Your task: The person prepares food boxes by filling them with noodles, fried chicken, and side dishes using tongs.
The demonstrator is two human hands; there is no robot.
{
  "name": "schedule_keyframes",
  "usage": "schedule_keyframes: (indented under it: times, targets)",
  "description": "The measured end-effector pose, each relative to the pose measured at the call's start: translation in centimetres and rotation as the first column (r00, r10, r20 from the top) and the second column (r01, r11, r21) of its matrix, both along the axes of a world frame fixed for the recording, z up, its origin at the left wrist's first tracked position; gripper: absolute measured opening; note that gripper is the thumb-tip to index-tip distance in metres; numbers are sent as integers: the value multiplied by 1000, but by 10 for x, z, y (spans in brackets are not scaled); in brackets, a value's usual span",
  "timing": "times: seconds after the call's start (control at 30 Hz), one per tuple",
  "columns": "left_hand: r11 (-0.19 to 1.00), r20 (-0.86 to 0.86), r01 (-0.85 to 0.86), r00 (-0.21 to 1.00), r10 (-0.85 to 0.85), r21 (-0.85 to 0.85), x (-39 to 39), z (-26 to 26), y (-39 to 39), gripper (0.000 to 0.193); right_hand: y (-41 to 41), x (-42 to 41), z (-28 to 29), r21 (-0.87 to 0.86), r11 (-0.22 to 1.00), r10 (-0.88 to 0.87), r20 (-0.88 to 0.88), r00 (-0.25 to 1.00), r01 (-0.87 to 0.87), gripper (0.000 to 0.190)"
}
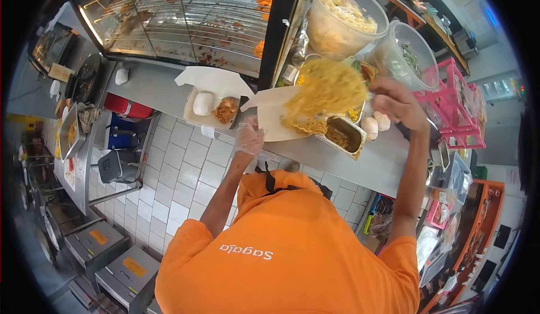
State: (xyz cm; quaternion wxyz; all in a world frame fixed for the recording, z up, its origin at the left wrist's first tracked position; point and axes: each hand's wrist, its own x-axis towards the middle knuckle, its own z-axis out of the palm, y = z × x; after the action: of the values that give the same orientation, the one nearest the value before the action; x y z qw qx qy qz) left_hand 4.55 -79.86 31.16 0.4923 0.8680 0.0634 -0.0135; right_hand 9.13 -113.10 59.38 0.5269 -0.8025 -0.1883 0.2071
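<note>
My left hand [249, 136], in a clear plastic glove, grips the near left side of an open paper food box [278, 117]. My bare right hand [396, 103] is closed around what looks like a utensil handle, mostly hidden. A blurred mass of yellow noodles [329, 88] hangs beyond its fingers, over the box's right part. More noodles lie in a metal pan [346, 136] just right of the box. Left of my gloved hand, a second open paper box [190, 111] holds a white rounded portion of rice [203, 103] and a piece of fried food [225, 110].
A glass display warmer [177, 23] with fried pieces stands behind the counter [295, 147]. Tall clear plastic tubs [346, 31] stand at the back right, beside a pink plastic rack [457, 103]. White wrapped lumps [370, 127] sit near the pan. Tiled floor [185, 166] shows at left.
</note>
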Motion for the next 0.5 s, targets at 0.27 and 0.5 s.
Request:
schedule_keyframes:
  times: [0.27, 0.5]
  targets:
    - [980, -16, -27, 1000, 24, -195, 5, -29, -4, 29, 111, 4, -182, -883, 462, 224, 32, 974, -78, 28]
    - [996, -89, 31, 995, -38, -84, 8, -22, 5, 33, 149, 8, -92, -870, 492, 244, 165, 956, 24, 22]
